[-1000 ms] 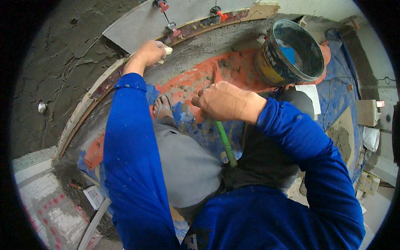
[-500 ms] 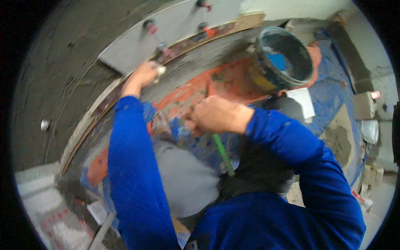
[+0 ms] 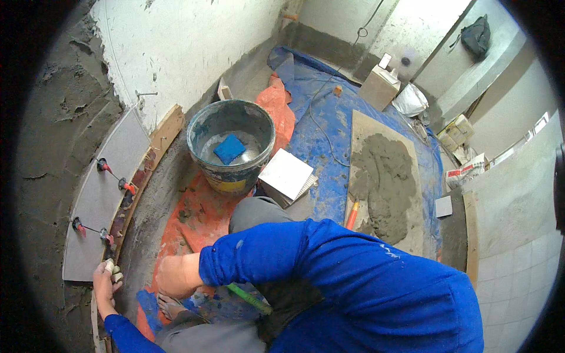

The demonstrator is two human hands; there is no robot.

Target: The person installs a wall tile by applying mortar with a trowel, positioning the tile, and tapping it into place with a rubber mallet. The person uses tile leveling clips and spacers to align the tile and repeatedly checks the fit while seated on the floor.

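My left hand [image 3: 105, 287] is at the lower corner of a large grey tile [image 3: 106, 200] set against the mortar-covered wall. Pale coverings sit on its fingertips, and the fingers are slightly apart beside the tile's edge. My right hand [image 3: 176, 276] hangs bent down over the orange sheet; its fingers are hidden behind the wrist. Near it a green handle [image 3: 250, 298] lies across my lap, and I cannot tell whether the hand touches it. Red-and-black clamps [image 3: 125, 186] with thin rods sit on the tile, next to a wooden batten [image 3: 165, 135].
A bucket [image 3: 200, 126] holds a blue sponge [image 3: 229, 149]. White tiles [image 3: 287, 173] are stacked beside it. Mortar [image 3: 385, 182] lies on a board [image 3: 360, 132] with an orange-handled tool [image 3: 352, 216]. A blue tarp [image 3: 323, 135] and an orange sheet [image 3: 176, 226] cover the floor.
My view has swung to the right, so the wall tile and both hands now appear further left. My left hand has stayed at the tile's corner; the bucket and mortar board are more fully visible.
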